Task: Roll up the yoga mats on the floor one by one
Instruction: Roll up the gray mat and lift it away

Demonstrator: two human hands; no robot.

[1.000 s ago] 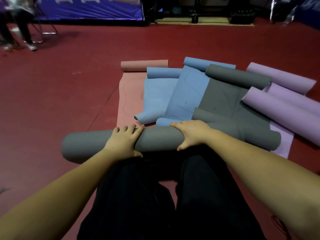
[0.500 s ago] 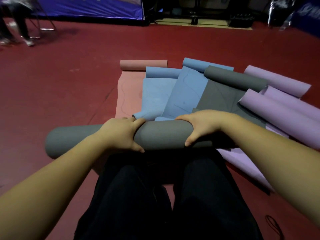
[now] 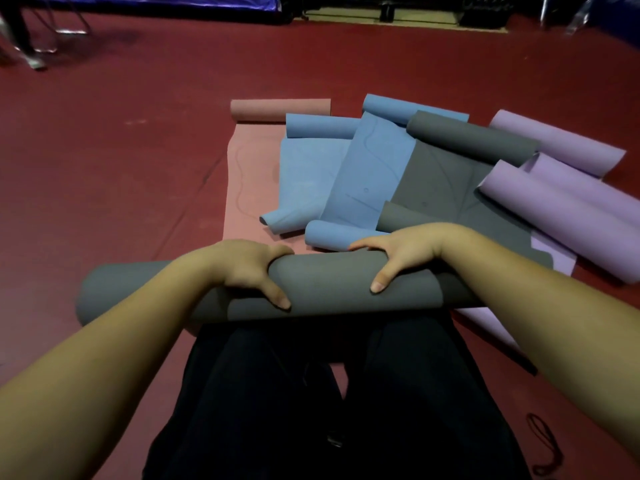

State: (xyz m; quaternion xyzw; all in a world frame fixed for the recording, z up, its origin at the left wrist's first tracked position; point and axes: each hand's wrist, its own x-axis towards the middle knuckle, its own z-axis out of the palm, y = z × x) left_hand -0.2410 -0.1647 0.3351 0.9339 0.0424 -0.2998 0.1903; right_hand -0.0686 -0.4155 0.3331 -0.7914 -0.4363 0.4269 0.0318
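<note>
Grey foam mat roll (image 3: 329,282), lying crosswise on the red floor (image 3: 121,168) before the knees, is gripped by left hand (image 3: 242,268) and right hand (image 3: 405,254), fingers curled over it, thumbs beneath. Soft, light and springy, it likely needs an even two-handed hold. Beyond, half-unrolled blue mats (image 3: 363,174), purple mats (image 3: 561,202) and a pink mat (image 3: 249,181) overlap.

A red floor (image 3: 104,174) is stretching out ahead, a blue banner (image 3: 156,0) is hanging along the far wall, and chair legs (image 3: 69,26) are standing far left.
</note>
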